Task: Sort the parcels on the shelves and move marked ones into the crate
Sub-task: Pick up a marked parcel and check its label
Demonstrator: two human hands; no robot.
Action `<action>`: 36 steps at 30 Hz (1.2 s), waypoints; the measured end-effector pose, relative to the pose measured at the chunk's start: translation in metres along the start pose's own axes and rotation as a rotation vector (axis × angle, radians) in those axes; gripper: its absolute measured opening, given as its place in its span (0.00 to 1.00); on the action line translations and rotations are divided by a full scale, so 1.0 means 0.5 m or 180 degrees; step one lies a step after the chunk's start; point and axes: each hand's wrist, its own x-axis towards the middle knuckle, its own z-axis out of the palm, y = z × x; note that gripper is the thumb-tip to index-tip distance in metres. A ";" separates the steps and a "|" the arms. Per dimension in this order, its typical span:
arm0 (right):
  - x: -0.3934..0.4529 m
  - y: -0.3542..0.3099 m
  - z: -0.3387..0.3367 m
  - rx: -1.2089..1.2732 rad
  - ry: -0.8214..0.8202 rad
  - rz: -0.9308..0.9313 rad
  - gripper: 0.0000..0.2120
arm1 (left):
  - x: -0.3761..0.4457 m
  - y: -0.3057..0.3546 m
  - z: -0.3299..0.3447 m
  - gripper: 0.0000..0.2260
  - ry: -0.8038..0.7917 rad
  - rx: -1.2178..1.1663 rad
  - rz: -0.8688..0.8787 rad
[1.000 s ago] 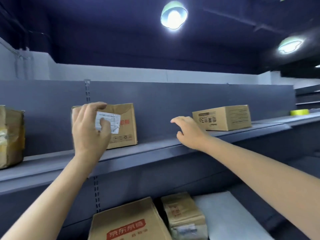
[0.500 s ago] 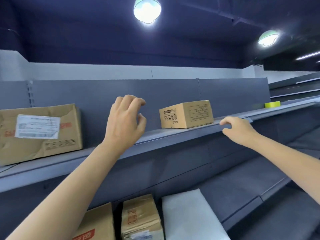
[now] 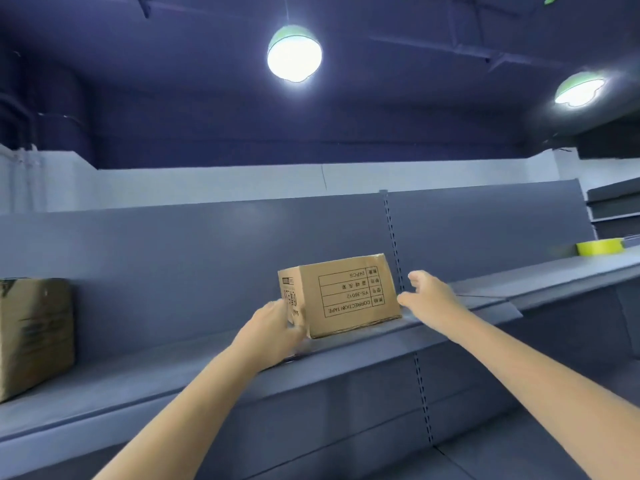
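A small brown cardboard box [image 3: 346,294] printed upside down with "CORRECTION TAPE" sits on the grey upper shelf [image 3: 207,362]. My left hand [image 3: 273,327] touches the box's left end, fingers around its lower left corner. My right hand [image 3: 429,299] is beside the box's right end with fingers spread, its thumb at the box's lower right edge. No crate is in view.
A larger brown parcel [image 3: 34,336] stands at the far left of the same shelf. A yellow-green tape roll [image 3: 599,246] lies on the shelf far right. A perforated upright [image 3: 393,244] runs behind the box. Lower shelf surface shows at bottom right.
The view has swung right, bringing the small box to the centre. My left hand left the labelled parcel and reached the small box's left end; my right hand rose from the shelf edge to its right end.
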 end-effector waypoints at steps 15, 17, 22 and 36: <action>-0.042 -0.115 -0.025 0.2148 -0.0446 -0.0278 0.22 | -0.033 -0.014 -0.093 0.19 -0.0046 -0.1869 0.0457; -0.070 -0.153 -0.042 0.2077 -0.0491 -0.0411 0.23 | -0.068 -0.009 -0.131 0.25 0.0129 -0.1817 0.0800; -0.157 -0.230 -0.079 0.1899 -0.0453 -0.0579 0.23 | -0.147 -0.010 -0.218 0.32 0.0531 -0.1660 0.1291; -0.325 -0.307 -0.106 0.2310 -0.1203 -0.0894 0.54 | -0.298 0.044 -0.408 0.32 0.0796 -0.0584 0.1582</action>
